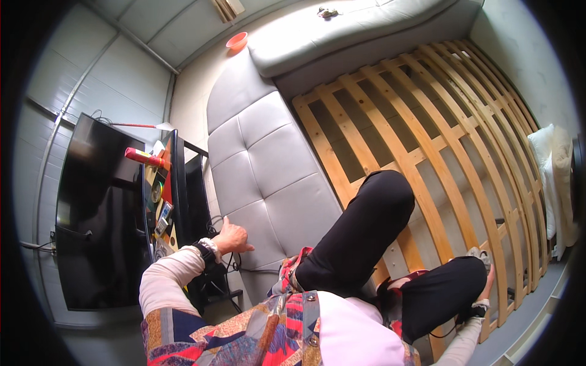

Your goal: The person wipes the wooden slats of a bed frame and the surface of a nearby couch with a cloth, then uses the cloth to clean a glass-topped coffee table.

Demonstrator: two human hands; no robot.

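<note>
My left hand (232, 238) hovers beside the grey padded bed frame edge (268, 165), fingers apart and holding nothing I can see. A dark band circles that wrist. On the other side, my right hand (490, 284) is down beside my black-trousered knee, close to the wooden bed slats (421, 177). Its fingers are mostly hidden. A small grey-and-white thing (480, 255) shows just above that hand on the slats; whether the hand touches it I cannot tell. My legs are bent over the near part of the slats.
At left a large dark television (101, 213) stands by a cluttered cabinet with a red tube (144, 157). Black cables (231, 262) hang near my left wrist. An orange basin (237, 41) sits beyond the bed; white bedding (543, 177) lies at the far right.
</note>
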